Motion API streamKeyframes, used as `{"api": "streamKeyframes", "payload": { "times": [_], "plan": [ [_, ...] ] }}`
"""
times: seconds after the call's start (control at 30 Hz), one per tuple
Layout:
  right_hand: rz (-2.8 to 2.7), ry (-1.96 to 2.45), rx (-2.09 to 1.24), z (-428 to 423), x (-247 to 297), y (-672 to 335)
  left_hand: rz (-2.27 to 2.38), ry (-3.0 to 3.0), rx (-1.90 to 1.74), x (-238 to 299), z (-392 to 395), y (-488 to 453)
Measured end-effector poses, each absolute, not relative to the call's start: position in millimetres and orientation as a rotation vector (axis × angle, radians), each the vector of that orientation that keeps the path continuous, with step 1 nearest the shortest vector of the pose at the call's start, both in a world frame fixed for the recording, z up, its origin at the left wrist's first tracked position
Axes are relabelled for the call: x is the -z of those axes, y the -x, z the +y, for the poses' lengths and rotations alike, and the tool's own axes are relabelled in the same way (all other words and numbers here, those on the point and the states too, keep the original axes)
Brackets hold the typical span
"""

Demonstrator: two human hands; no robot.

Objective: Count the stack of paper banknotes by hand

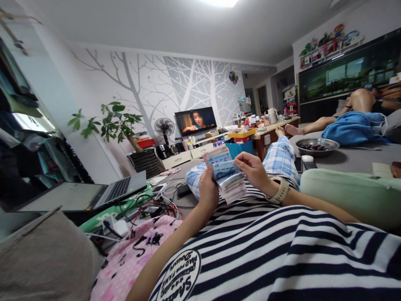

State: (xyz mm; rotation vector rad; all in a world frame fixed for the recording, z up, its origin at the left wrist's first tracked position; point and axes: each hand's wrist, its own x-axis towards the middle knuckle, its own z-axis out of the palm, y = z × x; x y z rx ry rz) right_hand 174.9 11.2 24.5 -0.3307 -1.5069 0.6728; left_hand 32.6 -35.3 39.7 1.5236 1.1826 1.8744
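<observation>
A thick wad of banknotes (232, 189) is gripped in my left hand (207, 186), its lower end fanning down over my striped shirt (300, 234). Blue notes face up on top, with dashed markings along their edges; pinkish ends show above. With thumb and forefinger closed, my right hand (255, 169) pinches the right edge of an upper blue note. A pale watch (280, 190) is on my right wrist. My fingers behind the wad are hidden.
On the left are an open laptop (119, 189), tangled cables (155, 209) and a pink cushion (138, 251). To the right lie a green pillow (347, 188), a remote (309, 164) and a metal bowl (316, 146) of dark round items. Another person's bent leg (361, 101) is beyond.
</observation>
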Motion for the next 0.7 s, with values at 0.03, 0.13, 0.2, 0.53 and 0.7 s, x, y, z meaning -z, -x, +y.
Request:
{"api": "streamKeyframes", "payload": {
  "times": [0.03, 0.13, 0.2, 0.53, 0.7],
  "plan": [
    [-1.506, 0.330, -0.675, 10.7, -24.6, -174.8, 1.161, -1.513, -1.876, -40.0, -35.8, -33.0],
    [-1.504, 0.331, -0.679, 10.0, -24.7, -174.9, 1.078, -1.470, -1.880, -40.7, -37.0, -33.6],
    [-1.503, 0.339, -0.672, 9.8, -24.8, -175.0, 1.036, -1.442, -1.889, -40.9, -37.6, -33.8],
    [-1.500, 0.330, -0.640, 7.9, -25.5, -175.6, 1.009, -1.438, -1.902, -40.3, -37.2, -33.1],
    [-1.514, 0.289, -0.709, 8.4, -23.7, -176.3, 1.000, -1.381, -1.904, -38.4, -31.0, -32.0]
  ]
}}
